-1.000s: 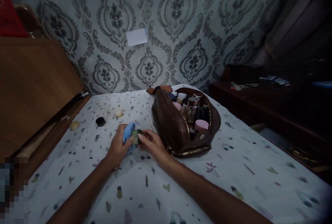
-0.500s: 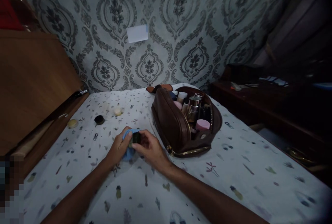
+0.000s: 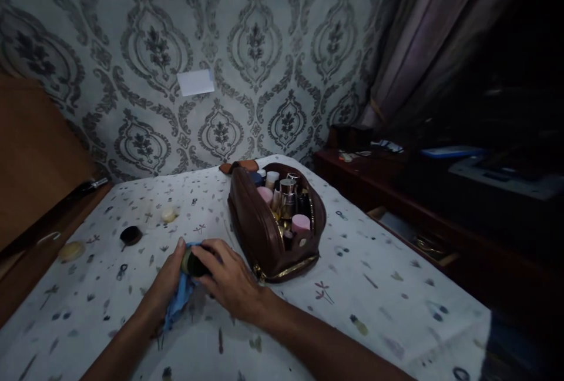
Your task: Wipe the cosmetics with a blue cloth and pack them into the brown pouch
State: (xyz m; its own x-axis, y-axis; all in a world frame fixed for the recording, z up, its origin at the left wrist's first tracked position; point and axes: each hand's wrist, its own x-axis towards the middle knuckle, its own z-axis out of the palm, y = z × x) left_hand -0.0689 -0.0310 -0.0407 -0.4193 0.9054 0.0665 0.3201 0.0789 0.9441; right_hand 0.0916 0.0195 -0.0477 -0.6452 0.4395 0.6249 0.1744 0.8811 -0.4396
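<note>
Both hands meet over the patterned sheet, left of the brown cosmetic bag. My left hand (image 3: 166,281) is closed around a small jar (image 3: 192,263) with a dark top and a greenish body, a blue cloth (image 3: 178,301) bunched against it and hanging below. Across the jar's dark top curl the fingers of my right hand (image 3: 231,278), covering much of it. Unzipped, the brown bag (image 3: 251,216) holds several bottles and jars, among them a pink-lidded jar (image 3: 301,223). On the sheet lie a round black lid (image 3: 131,235), a small cream-coloured pot (image 3: 168,214) and a yellowish round piece (image 3: 71,250).
The white printed sheet (image 3: 374,310) covers the surface. A brown wooden panel (image 3: 39,157) stands at left. To the right are a dark desk (image 3: 328,163) and a part-open drawer (image 3: 409,234). Patterned wallpaper with a white card (image 3: 196,82) rises behind.
My view has turned right, so everything sits further left. My right fingers have gone from pinching the jar's side to lying over its dark top. More of the cloth hangs down.
</note>
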